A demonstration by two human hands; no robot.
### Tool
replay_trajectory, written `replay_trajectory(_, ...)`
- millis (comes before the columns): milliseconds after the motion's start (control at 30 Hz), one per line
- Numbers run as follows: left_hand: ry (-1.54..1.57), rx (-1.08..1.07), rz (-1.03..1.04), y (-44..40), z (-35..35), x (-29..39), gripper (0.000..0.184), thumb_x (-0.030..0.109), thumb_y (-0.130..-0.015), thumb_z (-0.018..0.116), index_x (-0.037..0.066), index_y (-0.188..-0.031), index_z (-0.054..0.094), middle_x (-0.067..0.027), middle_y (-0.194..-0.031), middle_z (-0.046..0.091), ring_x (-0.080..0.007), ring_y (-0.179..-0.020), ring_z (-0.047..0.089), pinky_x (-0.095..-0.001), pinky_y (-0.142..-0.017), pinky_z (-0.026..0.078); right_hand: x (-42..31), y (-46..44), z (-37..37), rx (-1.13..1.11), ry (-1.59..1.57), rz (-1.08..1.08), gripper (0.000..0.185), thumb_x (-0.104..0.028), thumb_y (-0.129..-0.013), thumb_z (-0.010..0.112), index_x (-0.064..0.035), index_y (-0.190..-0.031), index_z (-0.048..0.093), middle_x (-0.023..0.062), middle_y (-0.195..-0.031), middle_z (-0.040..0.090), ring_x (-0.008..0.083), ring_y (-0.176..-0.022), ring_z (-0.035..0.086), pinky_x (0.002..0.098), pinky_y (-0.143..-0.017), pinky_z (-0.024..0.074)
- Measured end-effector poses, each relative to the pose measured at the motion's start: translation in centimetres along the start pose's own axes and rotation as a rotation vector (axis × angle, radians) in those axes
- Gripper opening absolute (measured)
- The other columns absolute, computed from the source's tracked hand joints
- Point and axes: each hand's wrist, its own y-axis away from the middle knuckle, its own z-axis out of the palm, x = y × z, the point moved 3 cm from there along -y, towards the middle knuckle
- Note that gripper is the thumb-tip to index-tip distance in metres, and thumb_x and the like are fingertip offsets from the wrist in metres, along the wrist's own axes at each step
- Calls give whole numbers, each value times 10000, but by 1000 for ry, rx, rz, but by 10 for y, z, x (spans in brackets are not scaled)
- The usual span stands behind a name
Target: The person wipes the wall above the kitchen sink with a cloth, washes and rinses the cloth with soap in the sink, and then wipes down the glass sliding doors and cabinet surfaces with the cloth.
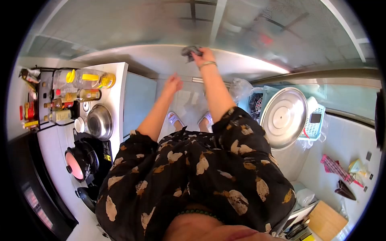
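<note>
My right hand (204, 57) is stretched out ahead, wearing a bracelet, its fingers closed on a crumpled dark grey cloth (191, 52). The cloth lies against the white ledge (161, 56) below the large glass panes (257, 28). Lower and to the left, my left hand (173, 83) hangs in the air above the floor, touching nothing. Its fingers look curled together, and nothing shows in them.
At left, a counter (119, 76) holds oil bottles (96, 79), a steel bowl (100, 122) and a pot (78, 162) on a stove. A large round metal lid (284, 117) and a blue basket (317, 122) stand at right. A plastic bag (241, 89) is nearby.
</note>
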Motion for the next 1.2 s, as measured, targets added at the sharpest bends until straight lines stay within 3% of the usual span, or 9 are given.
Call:
replay_trajectory(133, 118, -59, 74, -14, 38, 53, 574, 190, -909, 506, 44, -1399, 244, -143, -1369, 390, -260, -1150, 498, -355, -914, 446, -122, -16, -92, -37, 812, -457, 252, -38, -854, 461, 59, -1086, 470, 238, -1106, 507, 368, -1057, 499, 515, -939, 421)
replay_trajectory(167, 114, -63, 71, -17, 43, 58, 574, 190, -909, 506, 44, -1399, 244, -143, -1369, 390, -260, -1150, 498, -355, -914, 446, -154, -12, -101, 177, 333, -301, 267, -74, -863, 488, 60, -1094, 479, 232, -1101, 523, 348, -1055, 503, 500, -917, 437)
replay_trajectory(200, 140, -105, 83, -19, 48, 60, 575, 180, -907, 507, 36, -1397, 243, -145, -1377, 378, -270, -1161, 491, -364, -923, 442, -204, -45, -159, 82, 1218, -582, 268, -87, -867, 488, 70, -1085, 487, 222, -1095, 536, 341, -1059, 505, 507, -926, 424)
replay_trajectory(233, 167, -147, 92, -23, 50, 58, 575, 171, -906, 508, 28, -1395, 241, -146, -1385, 365, -281, -1173, 483, -372, -932, 439, -217, 9, -131, 287, 322, -469, 254, -71, -866, 478, 69, -1076, 498, 210, -1099, 537, 335, -1058, 506, 513, -933, 413)
replay_trajectory(367, 174, -188, 106, -37, 49, 35, 562, 151, -901, 510, 43, -1391, 255, -151, -1407, 324, -274, -1218, 432, -365, -933, 442, -301, 41, -161, 382, 68, -925, 216, 24, -812, 524, 38, -1026, 554, 179, -1002, 591, 330, -899, 597, 514, -747, 501)
replay_trajectory(533, -647, 63, 1044, -22, 36, 60, 551, 129, -812, 590, 92, -1328, 399, -162, -1447, 234, -341, -1307, 284, -438, -1015, 334, -265, 37, -126, 378, -267, -995, 271, -242, -897, 471, -63, -1083, 550, 127, -1095, 578, 305, -977, 567, 512, -838, 461)
replay_trajectory(833, -1158, 362, 1563, -99, 24, 48, 560, 207, -777, 631, 229, -1310, 462, -126, -1478, 193, -394, -1370, 61, -600, -1054, 58, 17, -37, -114, 94, 359, -890, 821, 52, -776, 463, -154, -1458, 56, 106, -1313, 377, 197, -1125, 404, 334, -957, 334)
replay_trajectory(1000, -1078, 431, 1747, -127, 23, 42, 530, 218, -775, 633, 222, -1286, 493, -118, -1489, 172, -371, -1382, 8, -562, -1061, -50, -45, -8, -131, 173, 1035, -1442, 666, 41, -822, 409, 44, -1413, 100, 207, -1483, 107, 288, -1387, 56, 370, -1109, 84)
replay_trajectory(1200, -887, 530, 1986, -156, 23, 42, 439, 227, -771, 613, 200, -1207, 579, -121, -1475, 229, -360, -1386, 13, -499, -1062, -121, -193, -35, -188, 395, 372, -1687, 487, -67, -906, 392, 17, -1370, 271, 191, -1418, 299, 291, -1275, 354, 357, -1078, 237)
